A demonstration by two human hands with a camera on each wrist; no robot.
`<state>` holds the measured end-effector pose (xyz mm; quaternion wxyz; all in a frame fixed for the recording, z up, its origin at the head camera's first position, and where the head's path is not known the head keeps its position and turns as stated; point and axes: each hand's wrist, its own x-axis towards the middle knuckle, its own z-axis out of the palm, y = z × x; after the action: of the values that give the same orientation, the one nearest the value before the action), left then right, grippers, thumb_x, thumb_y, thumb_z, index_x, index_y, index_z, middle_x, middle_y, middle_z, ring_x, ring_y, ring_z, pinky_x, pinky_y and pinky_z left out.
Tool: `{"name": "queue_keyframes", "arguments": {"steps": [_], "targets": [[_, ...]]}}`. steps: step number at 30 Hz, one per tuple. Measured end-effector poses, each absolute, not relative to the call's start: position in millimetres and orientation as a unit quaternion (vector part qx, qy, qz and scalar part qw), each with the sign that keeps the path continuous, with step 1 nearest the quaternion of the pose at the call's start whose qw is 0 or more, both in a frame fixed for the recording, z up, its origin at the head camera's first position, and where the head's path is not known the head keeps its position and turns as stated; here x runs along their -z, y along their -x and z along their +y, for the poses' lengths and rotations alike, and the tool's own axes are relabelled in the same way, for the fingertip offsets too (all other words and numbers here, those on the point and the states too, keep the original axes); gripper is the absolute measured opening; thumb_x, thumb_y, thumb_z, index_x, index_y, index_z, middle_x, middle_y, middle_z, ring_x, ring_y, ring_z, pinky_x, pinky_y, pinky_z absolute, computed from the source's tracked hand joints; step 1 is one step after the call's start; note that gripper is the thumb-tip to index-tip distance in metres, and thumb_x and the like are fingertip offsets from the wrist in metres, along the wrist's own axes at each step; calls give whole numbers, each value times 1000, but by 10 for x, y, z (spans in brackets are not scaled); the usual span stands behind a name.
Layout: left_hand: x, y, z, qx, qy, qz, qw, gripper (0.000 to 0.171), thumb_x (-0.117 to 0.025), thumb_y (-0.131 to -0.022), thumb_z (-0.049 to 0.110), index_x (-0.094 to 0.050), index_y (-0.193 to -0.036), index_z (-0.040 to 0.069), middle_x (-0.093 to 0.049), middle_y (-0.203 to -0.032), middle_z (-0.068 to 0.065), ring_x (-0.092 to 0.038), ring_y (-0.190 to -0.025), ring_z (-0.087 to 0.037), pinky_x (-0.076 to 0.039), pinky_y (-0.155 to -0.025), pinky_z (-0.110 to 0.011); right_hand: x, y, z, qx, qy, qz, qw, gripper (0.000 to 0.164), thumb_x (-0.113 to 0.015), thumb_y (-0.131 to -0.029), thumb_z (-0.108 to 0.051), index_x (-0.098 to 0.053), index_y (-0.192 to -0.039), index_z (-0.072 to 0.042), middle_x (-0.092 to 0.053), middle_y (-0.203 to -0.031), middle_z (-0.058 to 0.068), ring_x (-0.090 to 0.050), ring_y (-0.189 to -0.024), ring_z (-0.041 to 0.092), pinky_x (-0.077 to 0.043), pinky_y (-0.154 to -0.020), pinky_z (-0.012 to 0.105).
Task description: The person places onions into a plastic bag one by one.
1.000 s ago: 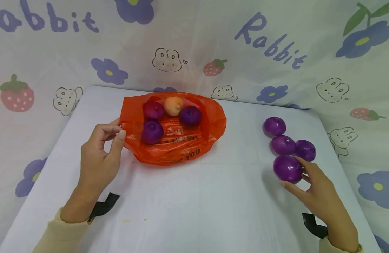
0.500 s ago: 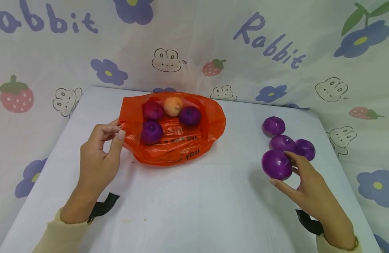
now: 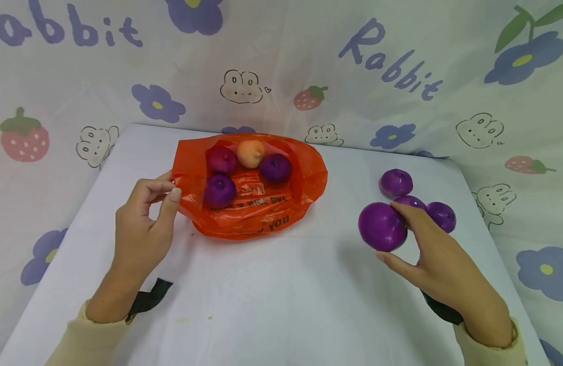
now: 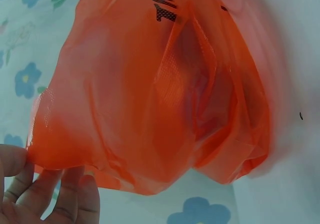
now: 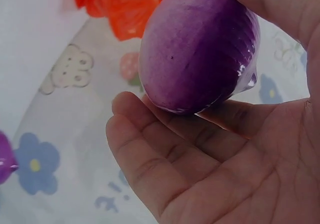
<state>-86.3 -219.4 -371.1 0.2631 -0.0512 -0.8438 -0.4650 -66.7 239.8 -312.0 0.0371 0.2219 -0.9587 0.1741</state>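
Note:
An orange plastic bag [image 3: 263, 203] [image 4: 150, 98] lies open on the white table [image 3: 272, 290], holding three purple onions [image 3: 220, 190] and one pale onion [image 3: 251, 152]. My left hand [image 3: 160, 195] [image 4: 45, 184] pinches the bag's left rim between thumb and fingers. My right hand [image 3: 400, 239] [image 5: 210, 149] grips a large purple onion [image 3: 382, 226] [image 5: 200, 48], lifted off the table to the right of the bag. Three more purple onions [image 3: 397, 182] lie just behind that hand, one mostly hidden by it.
A cloth backdrop [image 3: 281, 66] printed with flowers, rabbits and strawberries hangs behind and drapes around the table. The table's right edge [image 3: 496, 244] runs close to the loose onions. Bare tabletop lies between the bag and the right hand.
My right hand has picked the large purple onion out of the group and carried it up and to the left, toward the bag. The left hand and bag have stayed put.

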Motion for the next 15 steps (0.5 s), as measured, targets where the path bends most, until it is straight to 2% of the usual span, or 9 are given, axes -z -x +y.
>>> {"name": "queue_keyframes", "arguments": {"steps": [9, 15], "targets": [[3715, 862, -2198, 468, 52, -843, 261, 22, -60, -106, 8, -59, -120, -9, -65, -143, -10, -57, -116, 4, -44, -96, -11, 2965, 792, 2200, -156, -257, -953, 38, 97, -94, -78, -28, -41, -156, -6, -55, -149, 15, -60, -125, 34, -55, -94, 59], [3726, 869, -2210, 471, 58, -840, 264, 21, -61, -105, 5, -60, -120, -9, -65, -143, -9, -57, -117, 4, -44, -97, -12, 2888, 873, 2079, -161, -280, -945, 43, 94, -95, -78, -30, -44, -155, -13, -55, -148, 8, -59, -127, 28, -56, -94, 55]]}}
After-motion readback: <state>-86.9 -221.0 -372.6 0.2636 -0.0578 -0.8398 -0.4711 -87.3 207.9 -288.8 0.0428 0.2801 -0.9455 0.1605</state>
